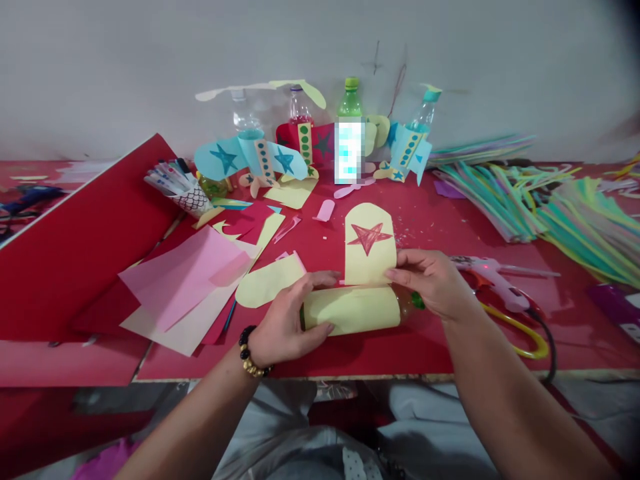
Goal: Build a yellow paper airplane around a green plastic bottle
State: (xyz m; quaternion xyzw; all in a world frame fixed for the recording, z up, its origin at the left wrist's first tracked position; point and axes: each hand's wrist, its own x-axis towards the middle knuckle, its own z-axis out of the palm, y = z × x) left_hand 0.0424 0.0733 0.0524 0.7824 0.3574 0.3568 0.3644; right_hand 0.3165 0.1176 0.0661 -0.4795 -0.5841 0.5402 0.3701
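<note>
A plastic bottle (353,311) wrapped in pale yellow paper lies on its side near the table's front edge, its green cap pointing right. My left hand (297,317) is wrapped round the bottle's base end. Between thumb and fingers, my right hand (423,280) pinches the lower right corner of a yellow paper wing (370,260). That wing has a rounded top and a red star coloured on it, and its straight lower edge is close to the bottle's far side; I cannot tell whether they touch. Another yellow rounded paper piece (267,280) lies just left of the bottle, beyond my left hand.
Decorated bottles with paper wings (250,150) stand along the wall. Coloured paper sheets (185,273) and a cup of pens (187,193) are at left. A glue gun (493,273), yellow-handled scissors (530,343) and bundles of coloured strips (505,200) lie at right.
</note>
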